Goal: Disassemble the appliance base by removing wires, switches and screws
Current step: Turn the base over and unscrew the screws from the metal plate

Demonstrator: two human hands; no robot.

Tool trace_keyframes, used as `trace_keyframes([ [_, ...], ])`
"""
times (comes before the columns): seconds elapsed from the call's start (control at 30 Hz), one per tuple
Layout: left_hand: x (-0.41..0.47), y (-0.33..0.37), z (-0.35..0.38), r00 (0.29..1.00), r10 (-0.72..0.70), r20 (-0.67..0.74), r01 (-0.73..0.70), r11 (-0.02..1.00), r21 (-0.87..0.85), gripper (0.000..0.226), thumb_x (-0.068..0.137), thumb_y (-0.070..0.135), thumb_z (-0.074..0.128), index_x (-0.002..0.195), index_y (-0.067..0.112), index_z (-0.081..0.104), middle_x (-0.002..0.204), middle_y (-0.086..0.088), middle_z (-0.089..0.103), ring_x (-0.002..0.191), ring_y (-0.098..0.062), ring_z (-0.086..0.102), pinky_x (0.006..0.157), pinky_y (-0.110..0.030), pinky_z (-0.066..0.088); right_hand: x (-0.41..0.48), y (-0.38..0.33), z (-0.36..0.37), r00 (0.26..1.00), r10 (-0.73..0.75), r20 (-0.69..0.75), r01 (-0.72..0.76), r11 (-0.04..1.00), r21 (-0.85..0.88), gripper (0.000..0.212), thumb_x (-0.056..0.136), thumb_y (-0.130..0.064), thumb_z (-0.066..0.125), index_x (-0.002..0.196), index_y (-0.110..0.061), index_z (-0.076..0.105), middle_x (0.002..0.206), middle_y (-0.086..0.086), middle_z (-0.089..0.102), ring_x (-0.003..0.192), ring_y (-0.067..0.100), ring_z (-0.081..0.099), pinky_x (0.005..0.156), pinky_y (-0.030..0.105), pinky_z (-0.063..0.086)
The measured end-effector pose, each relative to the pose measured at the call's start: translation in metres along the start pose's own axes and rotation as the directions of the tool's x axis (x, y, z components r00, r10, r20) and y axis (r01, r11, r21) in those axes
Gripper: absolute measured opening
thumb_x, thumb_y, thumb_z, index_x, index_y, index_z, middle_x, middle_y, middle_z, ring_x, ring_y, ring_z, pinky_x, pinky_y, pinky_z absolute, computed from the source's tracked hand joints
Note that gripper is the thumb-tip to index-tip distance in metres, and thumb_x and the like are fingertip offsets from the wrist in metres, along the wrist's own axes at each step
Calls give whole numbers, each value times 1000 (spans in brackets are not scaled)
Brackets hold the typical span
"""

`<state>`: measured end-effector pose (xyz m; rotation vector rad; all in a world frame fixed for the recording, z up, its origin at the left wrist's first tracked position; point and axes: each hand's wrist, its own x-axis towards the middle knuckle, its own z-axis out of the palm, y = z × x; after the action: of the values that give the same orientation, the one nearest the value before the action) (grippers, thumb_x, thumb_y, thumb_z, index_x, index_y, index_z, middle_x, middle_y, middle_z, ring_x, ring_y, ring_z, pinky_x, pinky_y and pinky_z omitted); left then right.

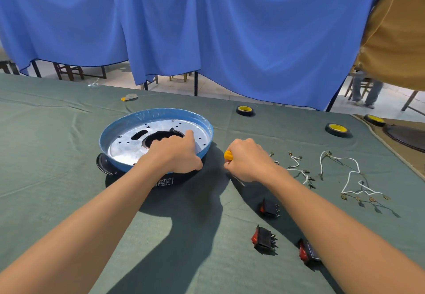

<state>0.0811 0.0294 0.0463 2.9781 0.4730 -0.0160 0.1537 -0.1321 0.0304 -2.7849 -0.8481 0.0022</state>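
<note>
Right hand (248,160) fisted round yellow screwdriver (228,155), tip near the cloth (69,178). Left hand (177,153) clamped over near rim of appliance base (115,130), mid-table. Base: stiff thin metal, probably light, film-wrapped rim likely slick; hold rim, avoid plate cut-outs.

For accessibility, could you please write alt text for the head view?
Left hand grips a round blue-rimmed metal appliance base on green cloth; right hand holds a yellow-handled screwdriver. White wires and red rocker switches lie nearby.

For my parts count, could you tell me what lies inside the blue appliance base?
A perforated silver plate with dark cut-outs; the left hand, gripping the base, hides its near part.
</note>
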Motion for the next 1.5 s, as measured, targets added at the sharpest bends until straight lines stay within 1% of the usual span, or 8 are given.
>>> trace_keyframes([
  [0.23, -2, 13, -2, 999, -33, 15, 33, 999, 3, 59, 82, 40, 57, 130, 17, 30, 85, -1, 43, 89, -31, 47, 74, -39, 32, -17, 39, -17, 997, 70, 26, -71, 995, 70, 15, 78, -23, 66, 80, -8, 69, 80, 15, 64, 80, 35, 62, 69, 44, 55],
  [0.47, 2, 23, 2, 999, -37, 10, 37, 999, -37, 87, 84, 62, 52, 149, 17, 14, 132, -9, 53, 110, -35, 50, 81, -40, 36, -20, 40, -2, 996, 65, 58, -69, 995, 78, 19, 80, -31, 69, 81, -13, 64, 87, 13, 63, 84, 34, 62, 75, 44, 56],
  [0.7, -8, -11, -18, 954, 8, 301, 22, 995, -96, 123, 68, 78, 62, 153, 29, -13, 160, -1, 24, 144, -30, 26, 111, -44, 25, -18, 40, -28, 986, 158, -61, -135, 951, 278, 36, 82, -34, 66, 74, 1, 64, 68, 13, 64, 76, 32, 60, 59, 33, 45],
  [0.8, -10, -25, -23, 929, 33, 370, -30, 999, -15, 126, 66, 67, 73, 151, 34, -13, 150, -3, 40, 134, -32, 39, 107, -43, 31, -19, 26, -38, 991, 132, 6, -124, 917, 379, 40, 86, -42, 63, 77, -3, 70, 69, 7, 72, 63, 15, 60, 56, 29, 47],
  [0.9, -11, -25, -19, 967, 81, 241, -75, 997, -34, 99, 69, 48, 71, 146, 32, 11, 114, -2, 57, 99, -27, 55, 93, -44, 45, -22, 4, -41, 991, 81, 104, -114, 924, 364, 41, 88, -51, 58, 75, -15, 71, 60, -3, 71, 56, 8, 54, 48, 22, 37],
  [1.13, -14, 6, -3, 998, 64, 24, -62, 995, -81, 93, 65, 55, 64, 139, 21, 20, 89, 3, 51, 90, -28, 54, 73, -39, 41, -17, -23, -35, 987, 88, 134, -132, 920, 369, 33, 89, -43, 56, 80, -12, 64, 57, 0, 71, 62, 9, 52, 52, 27, 38],
  [1.3, -9, 8, -3, 983, 107, 146, -81, 982, -172, 116, 74, 72, 59, 151, 26, -15, 138, -9, 53, 121, -30, 51, 101, -41, 38, -11, -24, -35, 982, 165, 90, -188, 865, 465, 16, 83, -18, 56, 75, -9, 66, 59, 0, 71, 57, 10, 51, 48, 25, 34],
  [1.5, -14, -22, -19, 942, 135, 307, -91, 984, -156, 127, 49, 96, 51, 151, 37, 5, 154, 10, 31, 131, -19, 38, 108, -40, 30, 0, -23, -37, 964, 251, 86, -261, 841, 474, 13, 88, -14, 54, 89, -4, 63, 73, 6, 70, 49, 10, 45, 43, 24, 33],
])
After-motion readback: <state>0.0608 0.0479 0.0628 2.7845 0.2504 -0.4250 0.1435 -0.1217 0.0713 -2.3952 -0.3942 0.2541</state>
